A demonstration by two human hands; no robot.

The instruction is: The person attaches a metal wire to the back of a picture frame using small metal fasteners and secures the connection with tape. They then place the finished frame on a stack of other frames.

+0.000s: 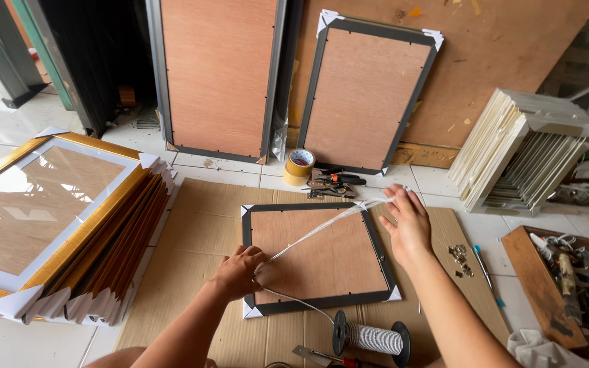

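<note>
A dark picture frame (316,303) lies face down on cardboard, its brown backing board up and white protectors on its corners. My left hand (240,271) rests on the frame's left edge and pinches a white cord (322,227). The cord runs taut up to the frame's far right corner, where my right hand (407,225) holds its other end. From my left hand the cord trails down to a black spool (369,336) of white cord near the frame's lower edge.
A stack of gold frames (63,225) lies at left. Two backed frames (369,95) lean on the wall. Tape roll (299,165) and hand tools (335,182) sit beyond the frame. Small metal hangers (459,259), a wooden tool tray (567,286) and stacked white frames (519,153) are at right.
</note>
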